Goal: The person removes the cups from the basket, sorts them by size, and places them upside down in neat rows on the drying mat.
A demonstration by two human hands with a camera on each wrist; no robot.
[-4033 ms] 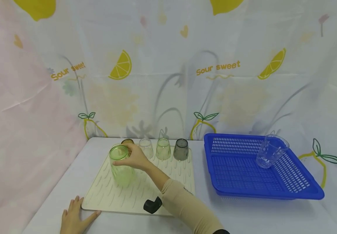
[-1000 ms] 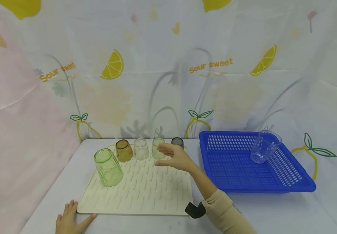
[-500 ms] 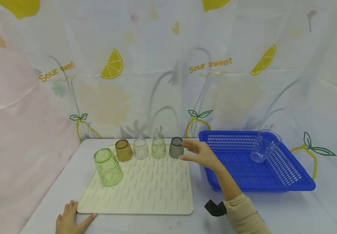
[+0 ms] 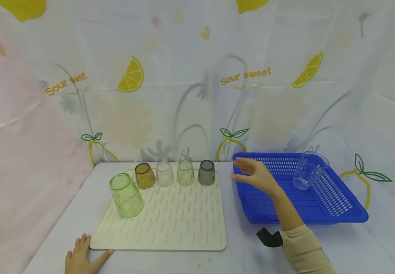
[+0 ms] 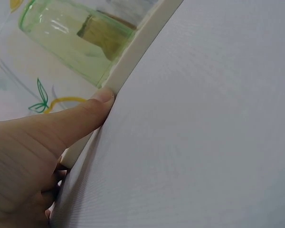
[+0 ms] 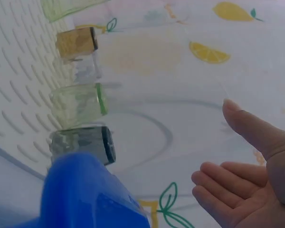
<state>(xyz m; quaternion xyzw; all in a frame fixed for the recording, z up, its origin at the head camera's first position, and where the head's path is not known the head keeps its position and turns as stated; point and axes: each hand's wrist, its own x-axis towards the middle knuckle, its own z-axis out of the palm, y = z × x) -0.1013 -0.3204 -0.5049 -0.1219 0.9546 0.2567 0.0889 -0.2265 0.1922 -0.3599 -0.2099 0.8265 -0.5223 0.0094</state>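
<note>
My left hand [image 4: 82, 257] rests on the table at the near left corner of a cream drying mat [image 4: 170, 228]. Its thumb touches the mat's edge in the left wrist view. A large green glass [image 4: 127, 196] stands upside down on the mat's left side. Along the mat's back edge is a row of small upturned glasses: amber [image 4: 145, 176], clear [image 4: 165, 175], pale green [image 4: 185, 174] and grey [image 4: 206, 173]. With nothing in it, my right hand [image 4: 257, 175] hovers over the left side of a blue basket [image 4: 252, 213], thumb and fingers apart. A clear glass [image 4: 307, 173] leans inside the basket.
The white-covered table [image 4: 149, 262] ends at the back against a cloth [image 4: 183, 114] printed with lemons. A strip of table separates the mat from the basket. A black wrist mount [image 4: 270, 238] sticks out from the right sleeve.
The right hand has let go of the large green glass, now on the mat's left side, and has moved right past the small glasses to the basket. The left hand stays at the mat corner.
</note>
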